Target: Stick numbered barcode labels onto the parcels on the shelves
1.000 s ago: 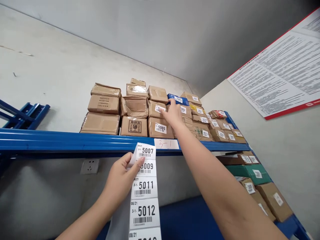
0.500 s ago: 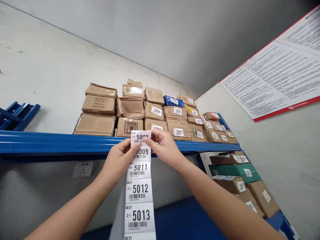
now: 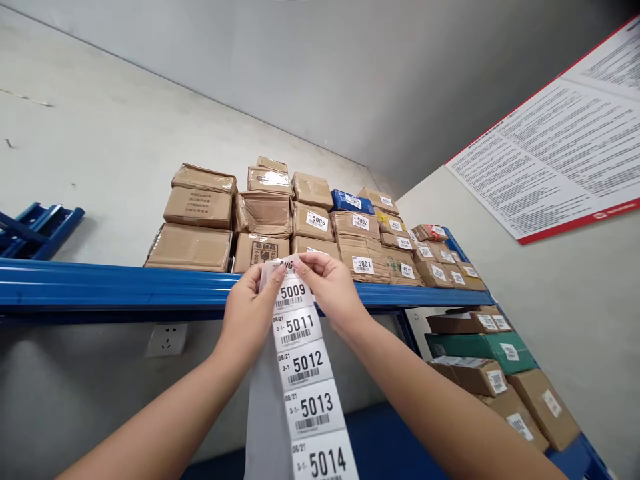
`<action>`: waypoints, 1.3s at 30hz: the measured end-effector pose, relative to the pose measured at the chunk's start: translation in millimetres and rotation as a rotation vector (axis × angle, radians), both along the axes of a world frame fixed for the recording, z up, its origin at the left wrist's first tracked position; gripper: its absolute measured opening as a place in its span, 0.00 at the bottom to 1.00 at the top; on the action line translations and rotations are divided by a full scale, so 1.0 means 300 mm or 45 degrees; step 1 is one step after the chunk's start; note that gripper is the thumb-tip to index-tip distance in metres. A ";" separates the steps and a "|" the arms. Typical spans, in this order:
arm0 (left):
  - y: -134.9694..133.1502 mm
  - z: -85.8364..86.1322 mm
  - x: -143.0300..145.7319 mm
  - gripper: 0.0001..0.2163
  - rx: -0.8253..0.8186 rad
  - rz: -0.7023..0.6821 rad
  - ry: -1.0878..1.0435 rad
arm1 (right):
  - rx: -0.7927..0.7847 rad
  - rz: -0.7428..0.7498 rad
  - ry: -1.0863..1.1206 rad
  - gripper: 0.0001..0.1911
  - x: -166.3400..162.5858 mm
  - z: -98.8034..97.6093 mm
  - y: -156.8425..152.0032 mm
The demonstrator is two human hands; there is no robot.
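Observation:
A long strip of white barcode labels (image 3: 306, 363) hangs between my hands, printed with numbers such as 5009, 5011, 5012, 5013 and 5014. Its pale backing paper (image 3: 267, 413) shows behind on the left. My left hand (image 3: 250, 310) pinches the strip's top edge from the left, thumb in front. My right hand (image 3: 333, 287) grips the same top label from the right, thumb and forefinger closed on it. The top label bends between my thumbs, so its number is partly covered. Just behind my hands stands an unlabelled carton (image 3: 261, 252) with a printed fragile mark.
Stacked cartons (image 3: 197, 207) fill the blue shelf beam's (image 3: 125, 287) upper level, several labelled, one blue box (image 3: 353, 201) among them. Lower right, more boxes and a green box (image 3: 487, 351) sit on another shelf. A wall socket (image 3: 167, 340) and a notice board (image 3: 555, 127) are on the walls.
The top label has curled back between my thumbs, covering more of its number. The strip's lower part has swung right, and more backing paper shows. The view has shifted slightly.

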State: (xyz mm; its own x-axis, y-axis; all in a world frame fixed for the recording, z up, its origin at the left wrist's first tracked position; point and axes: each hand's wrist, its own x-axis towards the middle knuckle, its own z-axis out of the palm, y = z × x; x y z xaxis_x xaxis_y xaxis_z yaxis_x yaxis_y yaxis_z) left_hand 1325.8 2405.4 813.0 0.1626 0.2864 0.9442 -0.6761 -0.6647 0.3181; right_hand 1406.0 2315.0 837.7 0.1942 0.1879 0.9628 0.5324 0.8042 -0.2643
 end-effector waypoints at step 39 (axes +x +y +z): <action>0.012 -0.032 -0.016 0.18 0.172 0.470 0.052 | 0.754 -0.493 0.121 0.04 0.050 0.400 -0.041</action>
